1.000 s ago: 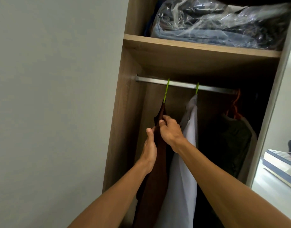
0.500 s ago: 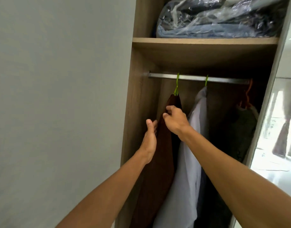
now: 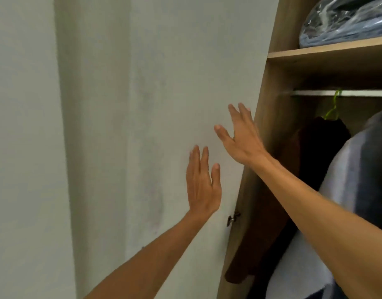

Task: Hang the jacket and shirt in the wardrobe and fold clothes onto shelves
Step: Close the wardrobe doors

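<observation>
A dark brown jacket (image 3: 315, 152) hangs from a green hanger (image 3: 333, 108) on the metal rail (image 3: 358, 93) inside the wardrobe. To its right hangs a pale grey-white shirt (image 3: 347, 180). My left hand (image 3: 202, 184) is held up with straight fingers in front of the pale door panel (image 3: 164, 126), holding nothing. My right hand (image 3: 242, 134) is spread open higher up, close to the panel's right edge and left of the jacket. Whether either palm touches the panel cannot be told.
A wooden shelf (image 3: 328, 51) above the rail carries clothes in a clear plastic bag (image 3: 345, 22). The wardrobe's wooden side wall (image 3: 270, 126) stands just right of my right hand. A small metal fitting (image 3: 232, 219) sits at the panel's edge.
Both hands have let go of the brown jacket and moved left in front of the pale panel, fingers straightened. The view has swung left, so the wardrobe now sits at the right.
</observation>
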